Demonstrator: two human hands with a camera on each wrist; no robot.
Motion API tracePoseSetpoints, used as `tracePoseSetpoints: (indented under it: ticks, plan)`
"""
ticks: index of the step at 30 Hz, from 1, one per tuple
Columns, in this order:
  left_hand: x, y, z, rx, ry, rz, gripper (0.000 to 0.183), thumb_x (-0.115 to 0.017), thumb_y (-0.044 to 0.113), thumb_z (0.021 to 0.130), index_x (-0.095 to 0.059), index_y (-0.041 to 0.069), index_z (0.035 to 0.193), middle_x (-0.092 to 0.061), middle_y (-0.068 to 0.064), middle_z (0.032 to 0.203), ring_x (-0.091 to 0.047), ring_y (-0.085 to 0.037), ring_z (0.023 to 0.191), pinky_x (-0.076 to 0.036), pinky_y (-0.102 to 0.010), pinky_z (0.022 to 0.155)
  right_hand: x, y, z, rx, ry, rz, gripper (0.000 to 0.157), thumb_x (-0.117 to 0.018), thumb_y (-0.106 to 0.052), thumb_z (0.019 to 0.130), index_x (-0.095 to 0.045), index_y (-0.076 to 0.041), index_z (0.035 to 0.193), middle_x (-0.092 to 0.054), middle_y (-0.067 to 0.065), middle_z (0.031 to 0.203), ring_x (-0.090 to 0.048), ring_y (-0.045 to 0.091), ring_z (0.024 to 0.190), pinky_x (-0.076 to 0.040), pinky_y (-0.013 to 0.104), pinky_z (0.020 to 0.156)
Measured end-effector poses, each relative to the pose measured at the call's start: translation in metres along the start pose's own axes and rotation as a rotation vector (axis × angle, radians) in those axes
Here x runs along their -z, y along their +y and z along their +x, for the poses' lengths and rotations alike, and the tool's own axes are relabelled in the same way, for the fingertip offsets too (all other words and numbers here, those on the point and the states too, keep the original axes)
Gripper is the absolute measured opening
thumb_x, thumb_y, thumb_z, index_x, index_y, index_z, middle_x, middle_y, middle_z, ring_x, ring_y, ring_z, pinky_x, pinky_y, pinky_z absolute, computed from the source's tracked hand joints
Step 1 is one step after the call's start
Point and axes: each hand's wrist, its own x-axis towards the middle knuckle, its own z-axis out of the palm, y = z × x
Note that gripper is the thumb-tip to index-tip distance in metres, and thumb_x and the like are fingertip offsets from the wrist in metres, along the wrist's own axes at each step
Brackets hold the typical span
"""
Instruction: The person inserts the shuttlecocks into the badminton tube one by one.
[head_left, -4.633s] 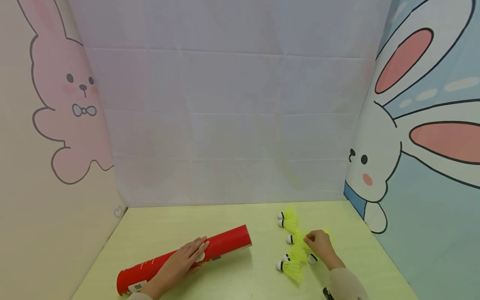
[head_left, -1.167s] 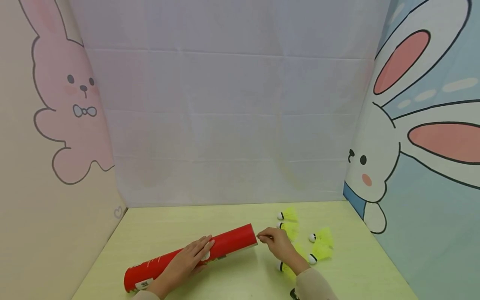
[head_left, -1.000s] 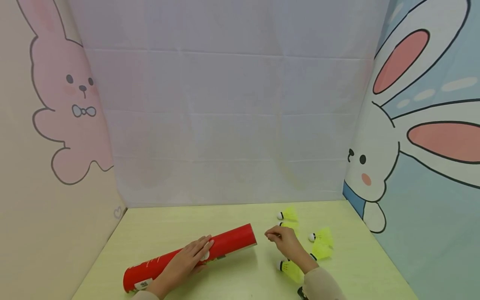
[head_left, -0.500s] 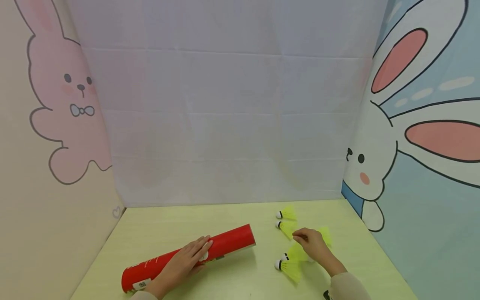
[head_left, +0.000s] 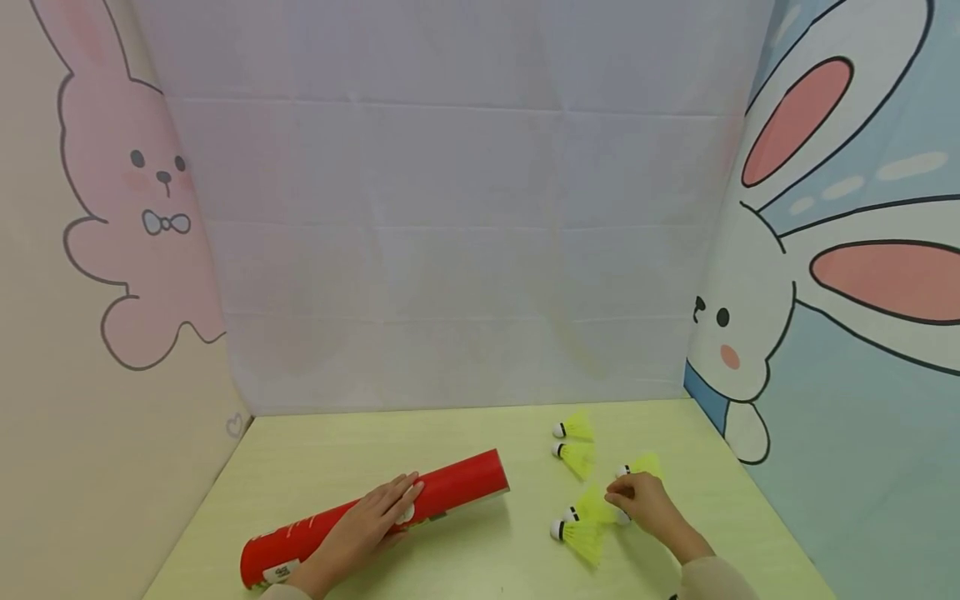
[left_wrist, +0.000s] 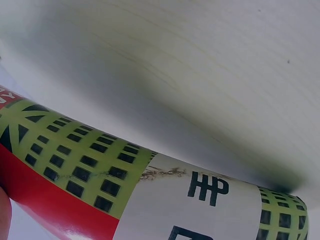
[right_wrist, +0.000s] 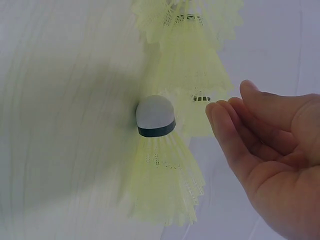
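Observation:
My left hand grips a long red shuttlecock tube across its middle, fingers over the top. The tube slants, its right end raised off the table. In the left wrist view, the tube shows a green-checked band and a white label. My right hand is over the yellow shuttlecocks, fingers loosely bent and thumb apart, holding nothing. Near its fingertips in the right wrist view is a shuttlecock with a white cork and black band; more skirts overlap beyond it. The hand partly covers one shuttlecock in the head view.
Two shuttlecocks lie toward the back, one sits behind my right hand, and two more lie in front of it. The pale yellow table is bounded by a white cloth and rabbit-printed side walls.
My right hand has gone from beside the tube's right end back over the shuttlecocks. One shuttlecock from the middle of the group no longer lies there. My left hand stays on the tube.

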Motion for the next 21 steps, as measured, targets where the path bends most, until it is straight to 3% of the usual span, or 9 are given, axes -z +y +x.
tracePoseSetpoints:
  ticks: [12,21]
  plan:
    - [0.003,-0.002,-0.001,-0.02,0.016,0.013,0.093,-0.086,0.021,0.07,-0.037,0.008,0.148,-0.044,-0.011,0.147,-0.047,-0.026,0.13,-0.052,-0.041,0.092,-0.011,0.002,0.008,0.032,-0.033,0.005,0.008,-0.068,-0.002,0.086,-0.072,0.005,0.089,-0.067,0.006,0.076,-0.062,0.016,0.065,-0.053,0.027,0.056]
    - [0.002,-0.003,0.0,-0.015,0.005,0.022,0.096,-0.087,0.021,0.068,-0.036,0.008,0.148,-0.042,-0.011,0.148,-0.045,-0.025,0.131,-0.051,-0.04,0.093,-0.021,-0.006,0.013,0.071,-0.005,0.028,0.006,-0.066,0.0,0.087,-0.07,0.005,0.089,-0.064,0.005,0.074,-0.056,0.013,0.064,-0.048,0.026,0.054]
